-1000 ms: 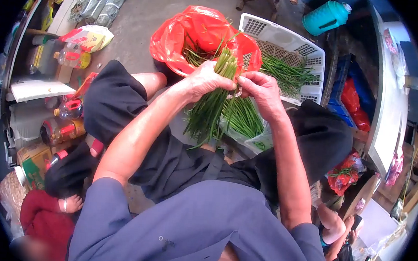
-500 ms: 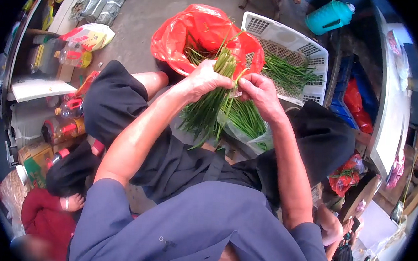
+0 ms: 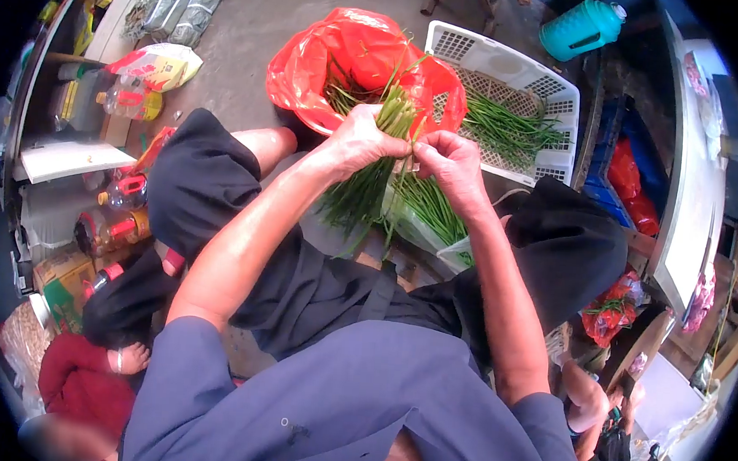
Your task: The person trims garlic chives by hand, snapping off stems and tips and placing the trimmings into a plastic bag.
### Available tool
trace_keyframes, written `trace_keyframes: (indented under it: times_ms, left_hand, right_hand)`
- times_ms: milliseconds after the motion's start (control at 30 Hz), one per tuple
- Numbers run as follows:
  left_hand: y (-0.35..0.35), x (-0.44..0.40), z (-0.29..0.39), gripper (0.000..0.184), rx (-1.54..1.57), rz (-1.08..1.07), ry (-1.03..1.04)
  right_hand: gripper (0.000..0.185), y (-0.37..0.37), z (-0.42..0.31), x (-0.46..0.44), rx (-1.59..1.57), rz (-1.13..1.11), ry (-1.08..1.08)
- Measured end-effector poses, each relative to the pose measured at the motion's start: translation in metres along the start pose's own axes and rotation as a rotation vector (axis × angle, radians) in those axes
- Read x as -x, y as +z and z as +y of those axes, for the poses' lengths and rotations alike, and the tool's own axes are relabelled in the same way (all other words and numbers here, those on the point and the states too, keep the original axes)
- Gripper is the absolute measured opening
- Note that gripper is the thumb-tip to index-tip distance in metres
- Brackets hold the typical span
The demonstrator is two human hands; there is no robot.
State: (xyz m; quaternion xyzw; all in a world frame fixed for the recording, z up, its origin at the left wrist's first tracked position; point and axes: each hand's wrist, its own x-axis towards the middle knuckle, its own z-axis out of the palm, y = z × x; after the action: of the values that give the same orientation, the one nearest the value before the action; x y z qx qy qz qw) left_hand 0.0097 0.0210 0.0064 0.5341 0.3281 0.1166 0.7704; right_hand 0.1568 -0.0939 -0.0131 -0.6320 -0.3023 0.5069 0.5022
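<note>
My left hand point(image 3: 364, 146) is closed around a bunch of long green chives point(image 3: 399, 112), their pale ends pointing up and away from me. The leaves hang below the fist toward my lap. My right hand point(image 3: 451, 166) pinches at the bunch's right side, thumb and fingertips meeting by my left thumb on what looks like a single chive stalk, mostly hidden. Just beyond the hands stands an open red plastic bag point(image 3: 298, 74) with loose green bits inside. More chives lie in a clear plastic bag point(image 3: 420, 225) below my right hand.
A white plastic basket point(image 3: 567, 99) at the upper right holds more chives. Beyond it stands a teal thermos point(image 3: 582, 31). Bottles point(image 3: 126, 190) and a shelf point(image 3: 73, 160) line the left side. A person in a red sleeve point(image 3: 81, 378) sits at lower left; another person's legs point(image 3: 583, 396) show at lower right.
My right hand has shifted slightly left and its fingertips have closed in against the bunch. My left hand has kept its hold on the chives in nearly the same place.
</note>
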Motion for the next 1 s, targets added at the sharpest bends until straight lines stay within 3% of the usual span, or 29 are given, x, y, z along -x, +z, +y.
trace_keyframes:
  times_ms: [533,800,1000]
  left_hand:
    - [0.002,0.001,0.004,0.019,-0.068,-0.039,0.015]
    - [0.002,-0.003,-0.002,0.017,-0.320,-0.015,0.183]
    - [0.002,-0.004,-0.005,0.017,-0.197,0.038,0.107]
  right_hand:
    - [0.011,0.006,-0.006,0.000,0.035,0.079,0.024]
    - [0.012,0.011,-0.004,-0.003,0.090,0.074,0.003]
    - [0.012,0.013,-0.004,-0.004,0.213,0.100,-0.053]
